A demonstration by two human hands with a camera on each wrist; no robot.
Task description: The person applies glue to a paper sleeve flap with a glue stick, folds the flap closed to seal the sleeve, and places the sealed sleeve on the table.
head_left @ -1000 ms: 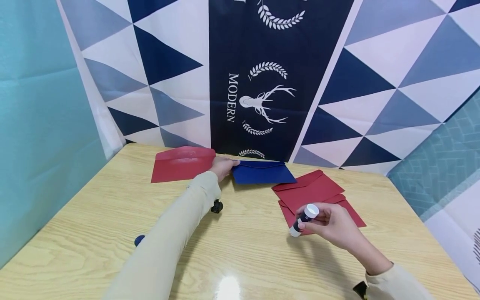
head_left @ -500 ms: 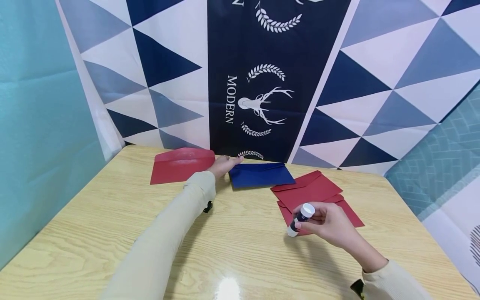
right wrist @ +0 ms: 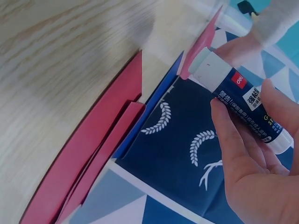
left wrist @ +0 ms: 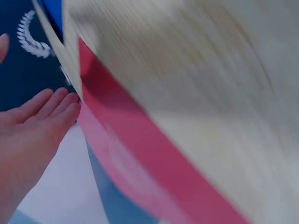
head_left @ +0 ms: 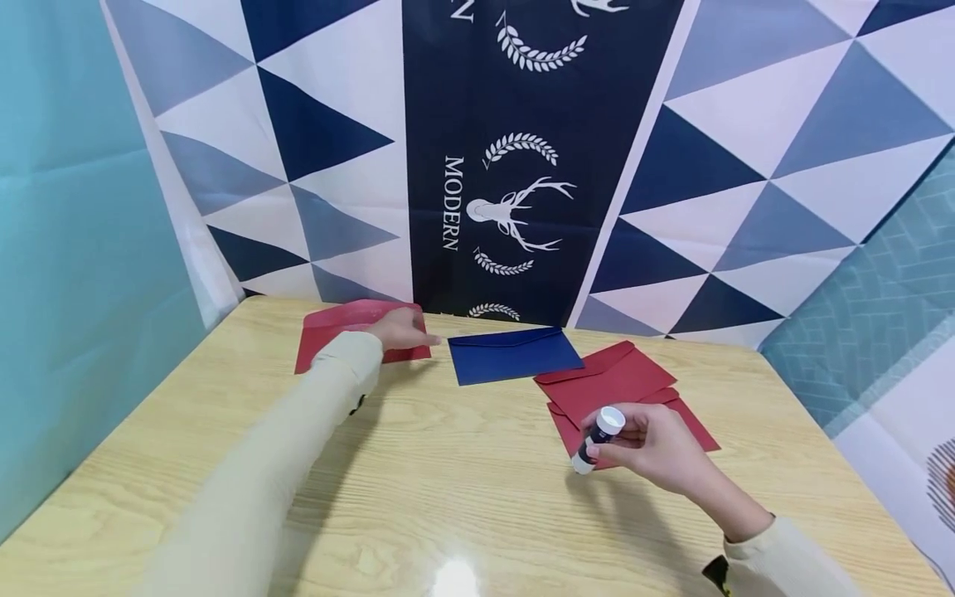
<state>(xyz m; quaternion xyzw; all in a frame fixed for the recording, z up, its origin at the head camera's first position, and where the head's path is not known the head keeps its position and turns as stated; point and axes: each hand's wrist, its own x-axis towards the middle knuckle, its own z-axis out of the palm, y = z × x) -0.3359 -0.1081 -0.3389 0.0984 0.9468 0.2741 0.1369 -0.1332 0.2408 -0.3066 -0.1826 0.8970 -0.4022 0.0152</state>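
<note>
My right hand (head_left: 664,444) grips a glue stick (right wrist: 245,100), dark blue in the middle with white ends, tilted above the front red envelopes. Fingers extended, my left hand (head_left: 403,329) is over the right part of a red envelope (head_left: 319,342) whose flap stands raised at the back left. In the left wrist view, the fingers (left wrist: 58,105) lie next to that envelope's corner and hold nothing. Just right of the hand lies a blue envelope (head_left: 515,358) with its flap folded down. Two red envelopes overlap to its right, the upper one (head_left: 619,375) partly covering the lower one (head_left: 690,414).
The wooden table (head_left: 462,481) ends at a patterned cloth backdrop (head_left: 515,166) right behind the envelopes. A teal cloth (head_left: 75,249) hangs along the left side. My left forearm covers part of the tabletop.
My left hand has let go of the blue envelope's left end and moved left to over the open red envelope. The blue envelope has settled flat. My right hand holds the glue stick nearly still.
</note>
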